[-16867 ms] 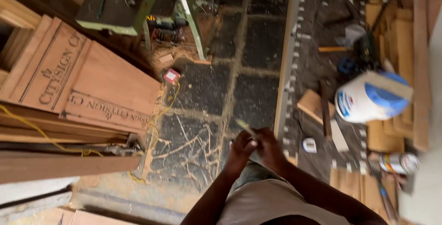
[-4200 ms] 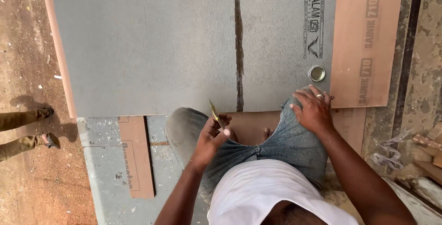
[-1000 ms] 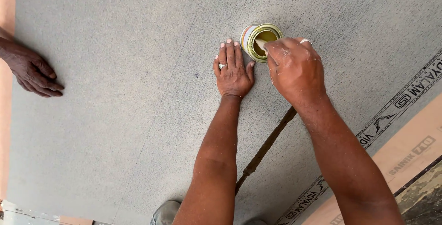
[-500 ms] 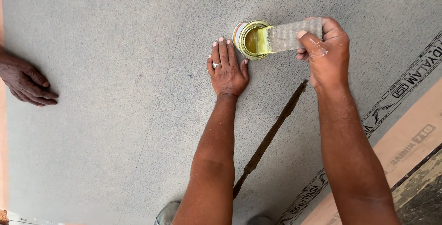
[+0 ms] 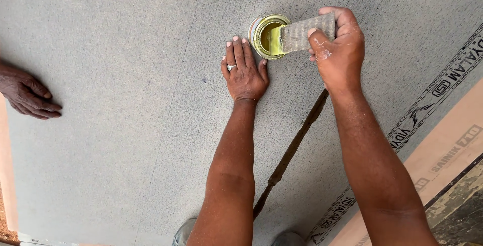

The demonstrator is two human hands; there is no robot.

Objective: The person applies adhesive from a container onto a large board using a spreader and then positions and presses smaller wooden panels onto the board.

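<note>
Right hand point(image 5: 338, 49) pinches a grey laminate scrap point(image 5: 304, 32), its glue-coated end over the open adhesive tin point(image 5: 261, 37). Left hand point(image 5: 245, 74) lies flat, empty, on the grey laminate sheet point(image 5: 126, 125) beside the tin.

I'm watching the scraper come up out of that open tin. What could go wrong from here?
1. The flat scraper in the right hand carries yellow adhesive on its tip, so it may drip onto the grey sheet wherever it passes.
2. The small open tin is not held; the left hand lies flat beside it, so a knock could tip it.
3. Another person's hand rests on the sheet's edge, where spread adhesive might reach it.
</note>
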